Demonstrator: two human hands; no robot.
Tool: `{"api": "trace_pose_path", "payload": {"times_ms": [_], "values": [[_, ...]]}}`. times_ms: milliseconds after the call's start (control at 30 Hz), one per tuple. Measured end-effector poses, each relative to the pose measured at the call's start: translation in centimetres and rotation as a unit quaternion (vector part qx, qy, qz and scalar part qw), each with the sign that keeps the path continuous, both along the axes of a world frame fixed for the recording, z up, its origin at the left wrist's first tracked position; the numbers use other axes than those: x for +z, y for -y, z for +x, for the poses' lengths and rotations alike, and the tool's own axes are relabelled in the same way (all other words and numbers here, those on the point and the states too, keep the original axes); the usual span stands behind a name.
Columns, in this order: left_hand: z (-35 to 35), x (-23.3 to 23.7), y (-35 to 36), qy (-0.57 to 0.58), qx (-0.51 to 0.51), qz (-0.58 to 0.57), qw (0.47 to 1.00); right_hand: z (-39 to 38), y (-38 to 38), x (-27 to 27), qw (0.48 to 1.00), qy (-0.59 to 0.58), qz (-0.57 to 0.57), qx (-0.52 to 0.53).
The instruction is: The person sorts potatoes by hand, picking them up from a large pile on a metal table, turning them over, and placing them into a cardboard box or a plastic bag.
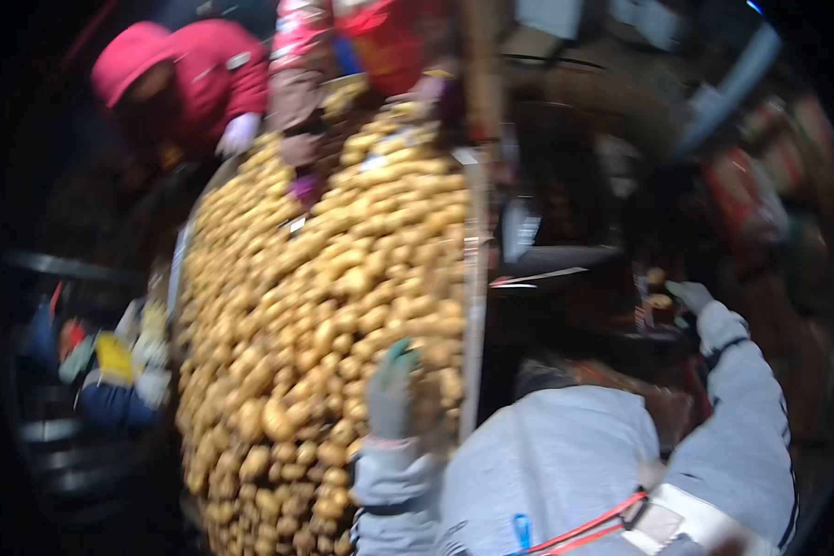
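Observation:
A wide heap of yellow potatoes (343,269) fills the long bin in the middle. My left hand (391,394), in a grey glove with green fingertips, is over the near right part of the heap, fingers stretched forward. Potatoes lie around it. Out to the right is my right hand (693,296), also gloved, on an extended arm. A few loose potatoes (660,301) show just beyond its fingertips against a dark area. Blur smears those fingers, and I cannot tell whether they grip one.
A metal edge (473,306) runs along the bin's right side. A person in a pink hooded jacket (204,79) stands at the far left, another person (380,46) at the far end. Cloths or clothing (116,371) appear at left. Sacks (746,190) stand at right.

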State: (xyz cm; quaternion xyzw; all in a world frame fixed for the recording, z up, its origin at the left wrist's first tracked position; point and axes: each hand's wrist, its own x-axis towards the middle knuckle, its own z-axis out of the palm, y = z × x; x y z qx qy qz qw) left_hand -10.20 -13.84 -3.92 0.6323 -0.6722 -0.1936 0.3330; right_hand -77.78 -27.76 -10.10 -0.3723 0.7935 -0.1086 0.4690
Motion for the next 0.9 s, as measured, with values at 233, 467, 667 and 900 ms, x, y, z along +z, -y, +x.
{"api": "trace_pose_path", "payload": {"times_ms": [233,467,667,900], "values": [[-1.5,6.5,0.5,-0.214,0.201,0.099,0.951,31.2,7.8,6.8,0.914,0.345,0.064,0.203],[8.7,11.5,-5.8,0.11,0.452,0.024,0.885,54.7,5.9,11.5,0.774,0.405,0.056,0.483],[10.8,10.1,-7.5,0.324,0.412,0.148,0.839,68.5,2.0,11.3,0.69,0.424,-0.086,0.581],[13.5,1.9,-10.2,0.267,0.466,0.154,0.829,79.3,-2.4,15.5,0.55,0.337,-0.291,0.707]]}}
